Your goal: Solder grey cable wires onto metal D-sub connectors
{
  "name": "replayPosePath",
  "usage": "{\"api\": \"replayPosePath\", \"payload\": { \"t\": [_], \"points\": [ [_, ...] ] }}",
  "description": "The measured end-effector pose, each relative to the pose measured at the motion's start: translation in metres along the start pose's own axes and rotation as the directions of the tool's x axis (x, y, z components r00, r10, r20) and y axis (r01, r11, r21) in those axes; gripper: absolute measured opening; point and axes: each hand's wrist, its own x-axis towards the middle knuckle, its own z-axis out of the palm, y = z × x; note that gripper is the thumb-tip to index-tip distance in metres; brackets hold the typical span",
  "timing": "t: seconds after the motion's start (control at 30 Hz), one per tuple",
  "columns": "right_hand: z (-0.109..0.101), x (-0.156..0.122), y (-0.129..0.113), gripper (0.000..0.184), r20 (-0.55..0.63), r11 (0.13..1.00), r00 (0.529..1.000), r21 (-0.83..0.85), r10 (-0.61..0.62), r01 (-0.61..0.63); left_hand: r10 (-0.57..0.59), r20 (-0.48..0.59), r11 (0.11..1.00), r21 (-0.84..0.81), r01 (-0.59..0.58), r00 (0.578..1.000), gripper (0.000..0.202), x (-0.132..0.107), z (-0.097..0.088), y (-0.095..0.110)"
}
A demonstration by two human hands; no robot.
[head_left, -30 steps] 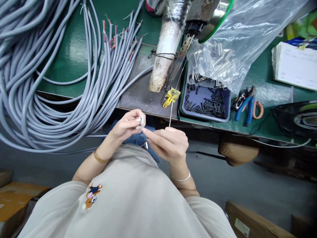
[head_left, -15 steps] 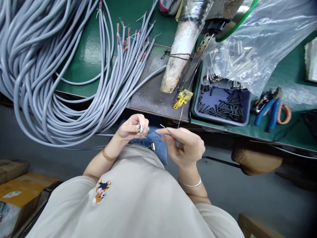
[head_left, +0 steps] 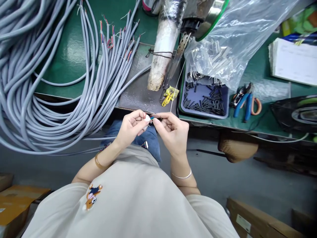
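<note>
My left hand (head_left: 131, 127) is closed round the stripped end of a grey cable, where a small white piece (head_left: 147, 118) and thin coloured wires (head_left: 151, 117) stick out of the fingers. My right hand (head_left: 172, 132) pinches those coloured wires between thumb and forefinger, touching the left hand just below the bench edge. A thin pale wire (head_left: 173, 96) runs up from the hands to the bench. Many grey cables (head_left: 49, 82) loop over the green bench, their stripped ends (head_left: 116, 36) fanned out above the hands.
A blue tray (head_left: 224, 109) of small black tubes sits right of the hands, with a clear plastic bag (head_left: 232, 36) of metal parts above it. Blue-handled pliers (head_left: 244, 100), a yellow clip (head_left: 168, 96), a wrapped tool (head_left: 162, 56) and cardboard boxes (head_left: 250, 221) lie around.
My right hand has moved left and up to meet the left hand and now pinches the coloured wires. Half a second ago it was apart, holding a thin wire.
</note>
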Motion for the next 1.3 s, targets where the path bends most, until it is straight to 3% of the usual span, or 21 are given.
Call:
{"api": "replayPosePath", "payload": {
  "t": [0.17, 0.23, 0.33, 0.4, 0.53, 0.73, 0.8, 0.9, 1.0, 1.13, 1.3],
  "points": [
    [-0.001, 0.002, 0.003, 0.024, 0.006, 0.997, 1.000, 0.070, 0.020, -0.021, 0.090, -0.032, 0.989, 0.119, -0.086, 0.995, 0.031, -0.003, 0.007, 0.002],
    [-0.006, 0.004, 0.005, 0.024, -0.127, 0.992, 0.991, 0.121, 0.033, -0.018, 0.084, -0.053, 0.992, 0.100, -0.078, 0.995, 0.030, -0.004, 0.008, 0.004],
    [-0.015, 0.008, 0.005, 0.023, -0.308, 0.992, 0.951, 0.128, 0.025, 0.016, -0.021, -0.054, 1.000, 0.008, 0.022, 0.998, 0.027, -0.004, 0.008, 0.006],
    [-0.018, 0.008, 0.004, 0.019, -0.226, 0.994, 0.974, 0.111, 0.019, 0.007, -0.062, -0.043, 0.998, -0.031, 0.060, 0.997, 0.028, -0.004, 0.008, 0.007],
    [-0.010, 0.007, 0.000, 0.011, 0.015, 0.992, 0.999, 0.114, 0.043, -0.045, 0.018, -0.020, 1.000, -0.010, -0.018, 1.000, 0.031, -0.004, 0.008, 0.005],
    [0.000, 0.005, -0.001, 0.013, -0.034, 0.997, 0.997, -0.018, -0.071, 0.071, 0.115, -0.023, 0.992, 0.056, -0.114, 0.993, 0.037, -0.005, 0.012, 0.002],
    [0.001, 0.003, 0.000, 0.013, -0.078, 0.957, 0.965, -0.171, -0.251, 0.235, 0.120, -0.035, 0.992, 0.044, -0.119, 0.992, 0.036, -0.004, 0.011, 0.001],
    [0.003, -0.003, 0.003, 0.012, -0.056, 0.762, 0.821, -0.413, -0.568, 0.499, 0.099, 0.027, 0.995, -0.017, -0.098, 0.995, 0.034, -0.001, 0.004, 0.000],
    [0.006, -0.010, 0.005, 0.020, 0.001, 0.622, 0.711, -0.484, -0.703, 0.616, 0.053, 0.164, 0.996, -0.082, -0.040, 0.985, 0.038, 0.003, -0.008, 0.000],
    [0.011, -0.015, 0.002, 0.018, 0.059, 0.578, 0.665, -0.443, -0.744, 0.686, 0.000, 0.254, 0.988, -0.152, 0.039, 0.967, 0.043, 0.005, -0.020, -0.002],
    [0.012, -0.015, -0.001, 0.022, 0.122, 0.599, 0.668, -0.347, -0.734, 0.721, -0.020, 0.266, 0.984, -0.164, 0.066, 0.964, 0.048, 0.002, -0.024, -0.003]
  ]
}}
